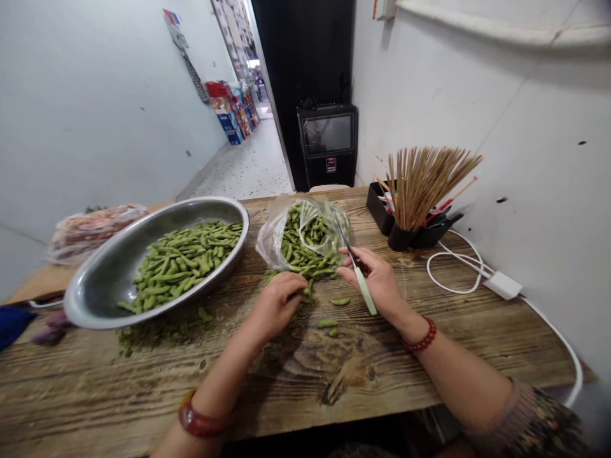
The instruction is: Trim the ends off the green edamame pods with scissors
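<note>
My left hand (278, 304) is closed, its fingertips pinched on a green soybean pod (306, 292) beside the pile. In my right hand (377, 280) is a pair of scissors with a pale green handle (365, 291), seen nearly edge-on; the blades point up and away, toward the bag. Just beyond both hands, a clear plastic bag (271, 240) lies with its mouth toward me, and soybean pods (305, 245) spill out of it. A few loose pods (327, 323) rest on the wood between my wrists. To the left, a large metal basin (102, 286) holds many pods.
Green trimmings (157, 334) lie under the basin's near edge. A filled plastic bag (95, 232) is behind it. On the right stand a black holder (400, 238) with wooden skewers (424, 184) and a white power adapter (502, 284) with cable on the wooden table (267, 407).
</note>
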`<state>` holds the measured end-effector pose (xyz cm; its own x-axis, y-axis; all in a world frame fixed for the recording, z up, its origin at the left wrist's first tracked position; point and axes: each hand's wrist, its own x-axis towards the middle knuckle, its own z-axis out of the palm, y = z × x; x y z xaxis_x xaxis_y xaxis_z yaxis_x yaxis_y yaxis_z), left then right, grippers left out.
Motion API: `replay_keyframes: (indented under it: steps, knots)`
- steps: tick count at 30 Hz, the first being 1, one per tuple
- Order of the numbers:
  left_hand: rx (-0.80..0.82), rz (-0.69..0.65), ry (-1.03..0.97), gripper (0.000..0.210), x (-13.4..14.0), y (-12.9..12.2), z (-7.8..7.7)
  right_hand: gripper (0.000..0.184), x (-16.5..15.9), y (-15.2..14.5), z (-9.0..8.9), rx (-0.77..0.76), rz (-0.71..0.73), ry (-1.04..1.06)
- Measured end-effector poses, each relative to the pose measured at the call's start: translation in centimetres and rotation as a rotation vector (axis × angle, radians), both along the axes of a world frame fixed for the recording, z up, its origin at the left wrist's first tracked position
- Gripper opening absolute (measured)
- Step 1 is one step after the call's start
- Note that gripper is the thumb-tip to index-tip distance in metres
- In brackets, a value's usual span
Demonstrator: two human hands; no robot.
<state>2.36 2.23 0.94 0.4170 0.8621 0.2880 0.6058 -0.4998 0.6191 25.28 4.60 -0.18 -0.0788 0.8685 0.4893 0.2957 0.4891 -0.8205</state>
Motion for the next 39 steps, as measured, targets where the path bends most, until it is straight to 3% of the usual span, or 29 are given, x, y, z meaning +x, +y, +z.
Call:
replay_keyframes:
  steps: [4,7,10,15,23,29,33,39]
  knots:
    - [-0.112,0.194,-0.311,0.012,-0.3,0.7,1.6,0.032,-0.3,-0.4,0.0,0.003,0.038,-0.017]
    - [-0.33,0.252,-0.547,0.021,0.3,0.4,2.1,0.032,-0.6,-0.7,-0.1,0.012,0.076,-0.045]
    - [-0.548,0.227,-0.817,0.031,0.7,-0.2,1.4,0.032,-0.8,-0.9,-0.3,0.018,0.124,-0.096]
    - [-0.688,0.135,-1.036,0.029,0.6,-0.7,0.2,0.033,-0.9,-1.0,-0.8,0.015,0.205,-0.171]
    - [-0.686,0.093,-1.062,0.023,0.8,-1.1,0.9,0.039,-0.9,-1.7,-0.4,0.009,0.305,-0.304]
    - [-0.601,0.125,-0.861,0.019,1.3,-1.3,1.0,0.051,-0.9,-2.0,0.0,0.037,0.308,-0.393]
    - [-0.543,0.181,-0.802,0.021,1.4,-1.4,0.8,0.057,-1.0,-2.2,0.3,0.091,0.319,-0.424]
    - [-0.531,0.163,-0.723,0.016,1.6,-1.4,0.7,0.062,-1.1,-2.2,0.4,0.101,0.322,-0.437]
